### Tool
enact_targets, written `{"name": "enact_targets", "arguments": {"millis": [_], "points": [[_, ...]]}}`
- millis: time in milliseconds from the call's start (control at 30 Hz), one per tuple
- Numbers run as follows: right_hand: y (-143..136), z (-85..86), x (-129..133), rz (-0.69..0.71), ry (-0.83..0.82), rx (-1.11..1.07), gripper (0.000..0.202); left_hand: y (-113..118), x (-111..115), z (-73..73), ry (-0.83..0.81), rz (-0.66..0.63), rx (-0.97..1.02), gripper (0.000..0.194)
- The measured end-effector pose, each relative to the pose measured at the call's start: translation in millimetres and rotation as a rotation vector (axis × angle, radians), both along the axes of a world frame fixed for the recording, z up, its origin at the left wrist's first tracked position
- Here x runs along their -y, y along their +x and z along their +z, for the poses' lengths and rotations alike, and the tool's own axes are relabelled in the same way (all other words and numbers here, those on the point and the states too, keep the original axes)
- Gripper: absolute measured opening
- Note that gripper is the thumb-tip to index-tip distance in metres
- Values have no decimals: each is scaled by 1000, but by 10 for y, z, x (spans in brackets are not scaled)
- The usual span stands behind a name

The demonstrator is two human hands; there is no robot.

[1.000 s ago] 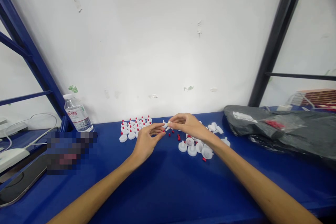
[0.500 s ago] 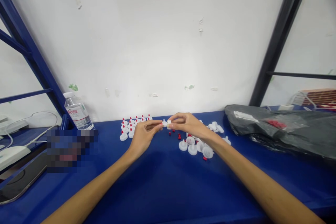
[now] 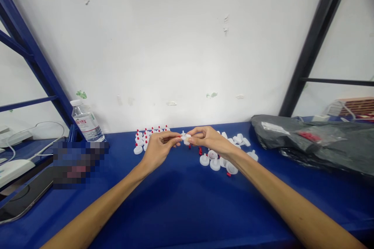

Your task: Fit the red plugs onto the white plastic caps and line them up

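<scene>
While I am watching from afar through the head camera, a blue tabletop (image 3: 175, 206) is stretching out beneath both hands, meeting a scuffed white wall (image 3: 175, 46). The right hand (image 3: 204, 138) is pinching a white cap (image 3: 187, 139) above the table, between the two hands. The left hand (image 3: 163, 144) is bringing its fingertips together beside that cap; I cannot tell what they are gripping. Red-tipped caps (image 3: 138, 150) are standing in rows behind the left hand, while loose white caps (image 3: 215, 164) and red pieces (image 3: 200, 151) are lying near the right forearm. A water bottle (image 3: 88, 126) is standing at left, and a dark grey bag (image 3: 339, 149) is lying at right. Blue (image 3: 37, 62) and black posts (image 3: 314, 42) are flanking the wall.
</scene>
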State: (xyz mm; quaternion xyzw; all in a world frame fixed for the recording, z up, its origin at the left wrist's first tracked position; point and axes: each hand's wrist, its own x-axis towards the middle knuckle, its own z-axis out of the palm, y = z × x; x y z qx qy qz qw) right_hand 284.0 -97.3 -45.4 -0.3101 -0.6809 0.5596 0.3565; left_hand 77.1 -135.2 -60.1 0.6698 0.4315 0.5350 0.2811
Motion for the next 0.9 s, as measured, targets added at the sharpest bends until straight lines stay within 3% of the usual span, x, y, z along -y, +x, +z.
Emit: {"name": "enact_targets", "arguments": {"millis": [433,533,633,767,900], "points": [[-45,-86,-9,75,-95,-78,41,-55,37,237,-91,-95,-119,29],[-53,-50,0,42,-50,26,40,-179,35,340,-82,-111,-293,27],[-53,7,0,-68,-6,88,33,-364,14,442,-57,-44,-580,24],[-40,74,8,-156,-6,81,20,-615,-11,524,-152,25,-934,20],[-22,90,23,-154,19,88,13,-792,1,538,-291,87,-1045,13]]}}
